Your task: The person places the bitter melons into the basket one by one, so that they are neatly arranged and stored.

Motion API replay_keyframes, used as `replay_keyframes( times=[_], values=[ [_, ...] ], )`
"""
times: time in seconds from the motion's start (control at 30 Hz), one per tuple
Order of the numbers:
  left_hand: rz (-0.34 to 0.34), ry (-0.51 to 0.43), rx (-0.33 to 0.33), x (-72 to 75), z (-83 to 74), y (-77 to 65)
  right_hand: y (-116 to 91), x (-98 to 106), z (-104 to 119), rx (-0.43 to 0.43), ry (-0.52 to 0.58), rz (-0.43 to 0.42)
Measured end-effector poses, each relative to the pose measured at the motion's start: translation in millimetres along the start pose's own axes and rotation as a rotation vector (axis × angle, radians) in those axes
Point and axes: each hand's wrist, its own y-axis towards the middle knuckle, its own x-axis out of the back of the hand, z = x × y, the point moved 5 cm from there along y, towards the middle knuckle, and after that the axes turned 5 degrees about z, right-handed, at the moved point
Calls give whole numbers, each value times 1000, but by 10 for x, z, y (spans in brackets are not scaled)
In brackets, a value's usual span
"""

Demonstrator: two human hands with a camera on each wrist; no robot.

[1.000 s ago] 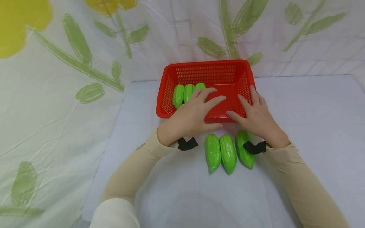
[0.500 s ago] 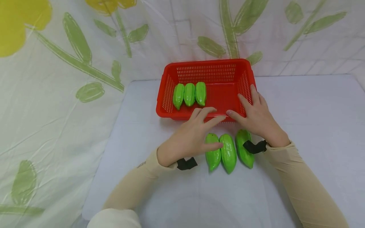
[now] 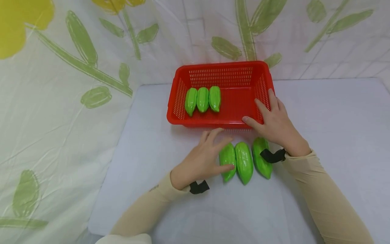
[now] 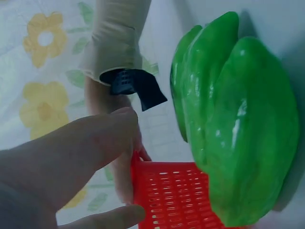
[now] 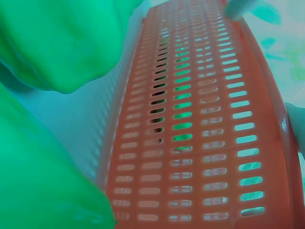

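Three glossy green ridged fruits lie in a row before the red basket (image 3: 201, 123): a left one (image 3: 228, 156), a middle one (image 3: 244, 163) and a right one (image 3: 259, 146), partly behind the right wrist's black strap. My left hand (image 3: 199, 162) is spread beside and over the left fruit, holding nothing; the head view does not settle whether it touches. In the left wrist view its thumb (image 4: 90, 140) stands apart from the fruits. My right hand (image 3: 275, 127) rests spread on the basket's right front corner, thumb at the front rim.
Inside the basket, three similar green fruits (image 3: 202, 100) sit side by side at the left, with bare red floor to their right. The white table (image 3: 329, 142) runs back to a flower-patterned cloth (image 3: 170, 37) behind the basket.
My left hand has drawn back out of the basket toward me and come down to the left fruit on the table, uncovering the three fruits inside. The right hand has stayed put.
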Motion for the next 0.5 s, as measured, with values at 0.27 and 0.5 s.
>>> replay_keyframes(
  times=[0.27,0.5],
  values=[
    [34,32,38,-164,12,20,4,5,4,7,-8,-18],
    [37,34,34,-257,-14,35,1,2,2,8,-7,-24]
  ],
)
